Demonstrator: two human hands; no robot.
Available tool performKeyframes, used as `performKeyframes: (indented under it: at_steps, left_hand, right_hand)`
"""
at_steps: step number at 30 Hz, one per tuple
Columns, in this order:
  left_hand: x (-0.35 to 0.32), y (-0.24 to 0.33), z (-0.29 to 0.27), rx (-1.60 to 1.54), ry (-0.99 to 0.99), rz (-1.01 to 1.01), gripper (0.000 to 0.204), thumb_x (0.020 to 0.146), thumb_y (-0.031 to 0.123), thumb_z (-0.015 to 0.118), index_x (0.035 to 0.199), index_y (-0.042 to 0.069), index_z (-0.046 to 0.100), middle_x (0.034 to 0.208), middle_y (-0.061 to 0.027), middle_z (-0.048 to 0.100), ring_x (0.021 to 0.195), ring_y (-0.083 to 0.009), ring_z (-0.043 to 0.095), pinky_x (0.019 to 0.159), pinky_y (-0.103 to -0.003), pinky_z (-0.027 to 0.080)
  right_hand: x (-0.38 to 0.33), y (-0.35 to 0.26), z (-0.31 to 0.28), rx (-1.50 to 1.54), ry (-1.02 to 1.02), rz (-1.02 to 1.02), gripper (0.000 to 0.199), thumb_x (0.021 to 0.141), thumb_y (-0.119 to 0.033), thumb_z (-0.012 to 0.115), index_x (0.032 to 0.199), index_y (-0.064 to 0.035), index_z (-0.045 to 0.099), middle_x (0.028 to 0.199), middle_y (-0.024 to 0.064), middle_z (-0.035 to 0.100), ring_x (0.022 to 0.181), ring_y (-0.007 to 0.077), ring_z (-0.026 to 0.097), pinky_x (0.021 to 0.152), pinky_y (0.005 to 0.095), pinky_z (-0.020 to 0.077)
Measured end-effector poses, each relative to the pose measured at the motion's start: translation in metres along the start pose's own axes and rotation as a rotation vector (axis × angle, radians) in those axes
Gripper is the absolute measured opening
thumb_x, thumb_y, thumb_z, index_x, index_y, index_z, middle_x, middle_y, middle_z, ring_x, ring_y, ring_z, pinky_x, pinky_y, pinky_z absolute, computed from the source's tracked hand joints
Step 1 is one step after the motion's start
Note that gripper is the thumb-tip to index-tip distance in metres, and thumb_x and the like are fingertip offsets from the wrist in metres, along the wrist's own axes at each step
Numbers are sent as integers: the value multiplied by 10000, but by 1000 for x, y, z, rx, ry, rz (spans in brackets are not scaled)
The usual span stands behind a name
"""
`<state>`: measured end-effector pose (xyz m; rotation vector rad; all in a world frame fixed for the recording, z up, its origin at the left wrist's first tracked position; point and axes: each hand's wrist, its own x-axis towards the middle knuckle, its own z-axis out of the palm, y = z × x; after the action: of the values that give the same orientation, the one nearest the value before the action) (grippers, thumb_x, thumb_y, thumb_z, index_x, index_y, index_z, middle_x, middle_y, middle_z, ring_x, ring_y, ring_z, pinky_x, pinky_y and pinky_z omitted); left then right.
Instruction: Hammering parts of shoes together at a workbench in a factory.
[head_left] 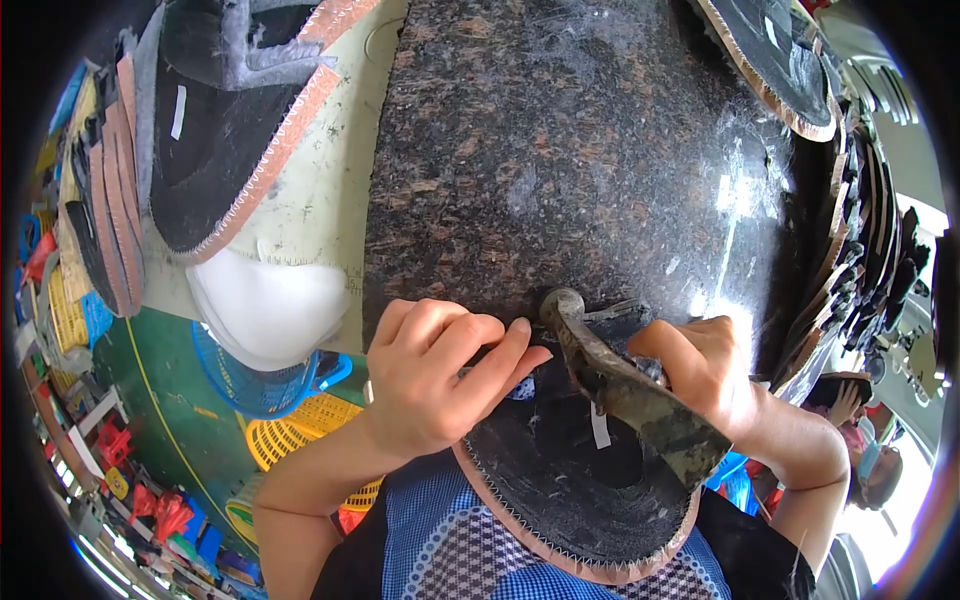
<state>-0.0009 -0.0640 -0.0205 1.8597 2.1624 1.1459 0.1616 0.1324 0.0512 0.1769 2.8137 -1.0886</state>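
A black shoe upper (570, 505) with a pinkish, zigzag-stitched edge lies between me and the near edge of the stone slab, its rounded end toward my body. My left hand (430, 375) pinches its far part at the slab's edge, thumb and fingers close together; the exact grip is partly hidden. In my right hand (700, 370) is a worn metal hammer (665, 410), its handle mostly covered by the fingers. The hammer's round face points at the slab's edge and its broad, flat end hangs over the upper. A small white strip (600, 428) marks the upper.
The dark speckled slab (530, 170) spans the middle. On its left are another upper (215, 150), a stack of uppers (115, 190) and a white curved piece (265, 310). More uppers (830, 250) pile up at right. Blue (235, 375) and yellow baskets (300, 430) stand below left. Someone sits far right.
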Motion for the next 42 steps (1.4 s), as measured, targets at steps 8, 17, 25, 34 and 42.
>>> performKeyframes:
  at_steps: [8,17,25,34,42]
  left_hand:
    - [-3,13,3,6,16,7,197,725,82,803,913,61,747,784,36,599,723,-146,577,638,-308,389]
    - [-3,3,-4,18,-98,90,226,755,149,793,952,64,722,842,10,587,777,-175,578,670,-325,389]
    - [25,22,-4,-232,-236,-27,409,699,121,882,1011,72,622,1168,-93,649,1124,-332,607,970,-456,418]
    - [240,42,15,-963,-219,63,525,985,8,561,1469,28,359,1408,-109,470,1290,-173,478,1081,-304,393]
    - [420,-43,156,-260,-282,-119,795,891,105,566,1542,42,114,1066,-315,644,928,-392,691,863,-465,546]
  right_hand:
    - [-1,-16,-6,49,183,-53,211,770,-98,731,892,-43,567,610,84,559,497,283,621,440,391,472]
    - [-3,-19,-1,-96,0,-72,215,814,-130,731,877,-69,535,617,57,519,472,250,590,424,381,452]
    - [-72,37,10,779,818,487,390,1087,-302,478,754,-105,428,530,-32,392,380,59,356,373,221,273]
    - [-139,68,51,1041,1059,508,238,1078,-251,510,965,-42,526,563,-17,498,430,57,439,395,232,345]
    - [-128,54,45,995,948,492,227,1053,-211,564,912,-38,522,595,-20,522,471,55,489,435,217,381]
